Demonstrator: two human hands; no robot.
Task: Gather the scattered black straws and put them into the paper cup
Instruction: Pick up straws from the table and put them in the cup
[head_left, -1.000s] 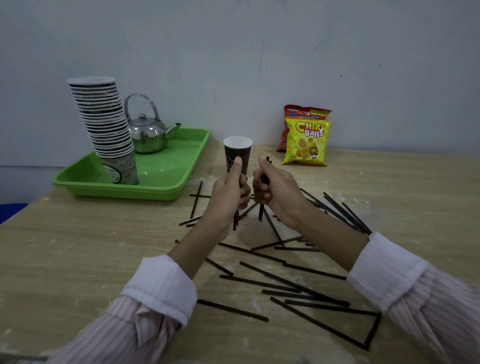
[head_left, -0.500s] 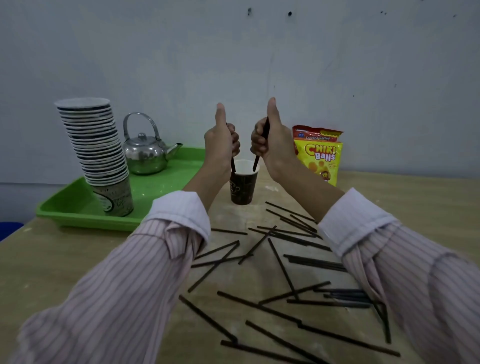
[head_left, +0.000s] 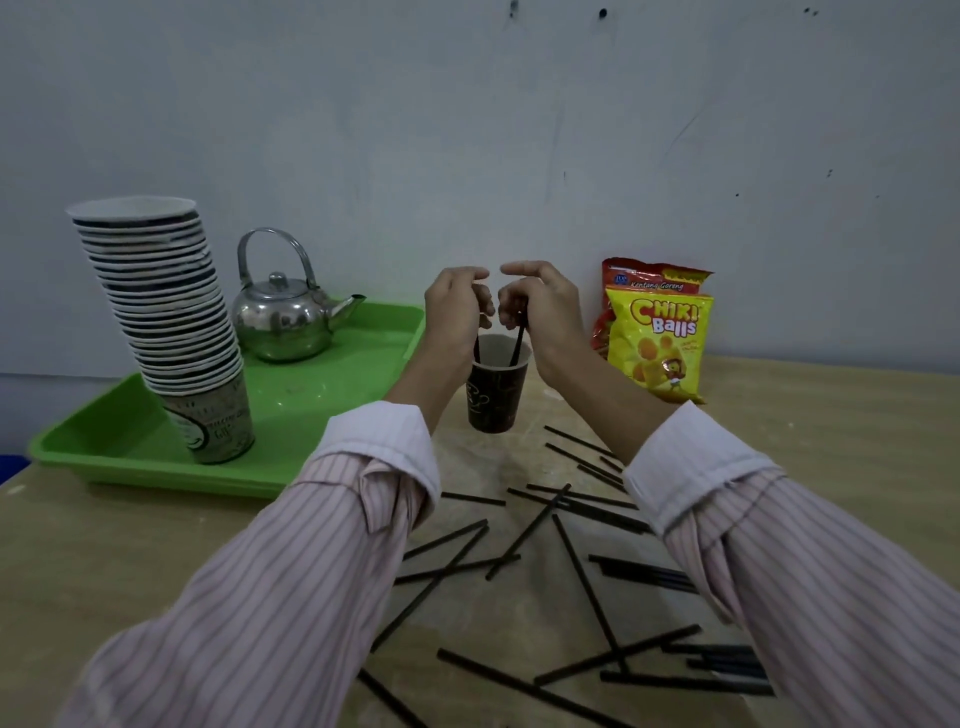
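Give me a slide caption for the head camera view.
Both hands, left and right, lower black straws into the paper cup.

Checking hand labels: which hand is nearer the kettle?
Left. The left hand is above the cup, on the side toward the kettle; the right hand is beyond it.

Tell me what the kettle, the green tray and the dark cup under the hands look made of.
Silver kettle: polished metal, likely steel; mirror reflections.
Green tray: glossy plastic, apparently moulded; soft sheen, rounded rim.
Dark brown cup: matte paper, probably coated; white inside, rolled lip.
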